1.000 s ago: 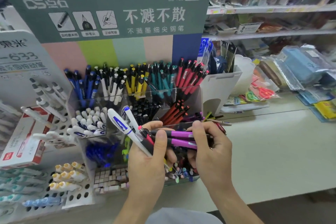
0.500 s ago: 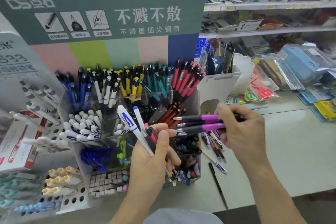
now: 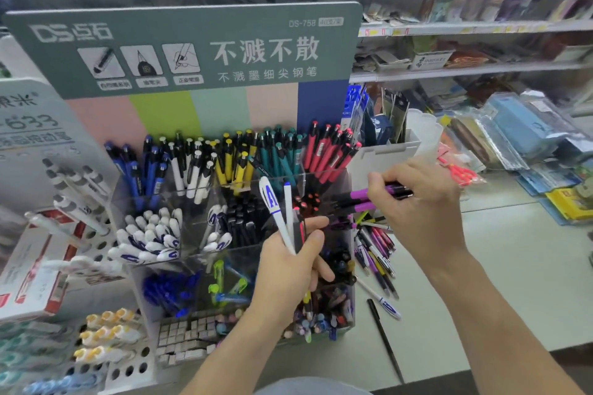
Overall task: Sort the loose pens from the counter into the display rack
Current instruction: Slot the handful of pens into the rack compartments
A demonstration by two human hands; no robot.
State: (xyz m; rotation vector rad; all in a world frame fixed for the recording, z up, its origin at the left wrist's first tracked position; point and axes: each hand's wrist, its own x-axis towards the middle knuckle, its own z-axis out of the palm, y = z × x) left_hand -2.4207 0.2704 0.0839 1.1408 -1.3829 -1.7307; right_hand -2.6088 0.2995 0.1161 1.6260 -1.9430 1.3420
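The clear tiered display rack (image 3: pixel 348 269) stands mid-frame, its compartments filled with blue, white, yellow, teal and red pens. My left hand (image 3: pixel 288 269) grips a bundle of pens (image 3: pixel 279 212) upright in front of the rack: two white ones with blue marks, plus a red-and-black one. My right hand (image 3: pixel 420 202) pinches two purple-and-black pens (image 3: pixel 359 200) held level, tips pointing left at the rack's right side. Loose pens (image 3: pixel 377 250) lie in a heap on the counter beside the rack, below my right hand.
A single black pen (image 3: pixel 383 335) and a white pen (image 3: pixel 382 298) lie on the counter (image 3: pixel 497 282) nearer me. A white holder rack (image 3: pixel 106 362) stands at left, a white box (image 3: pixel 385 157) behind the rack, packaged goods (image 3: pixel 519 135) at right.
My right hand has drawn the two purple pens out of the left hand's bundle and carried them right and up toward the rack's right side. The left hand keeps its bundle.
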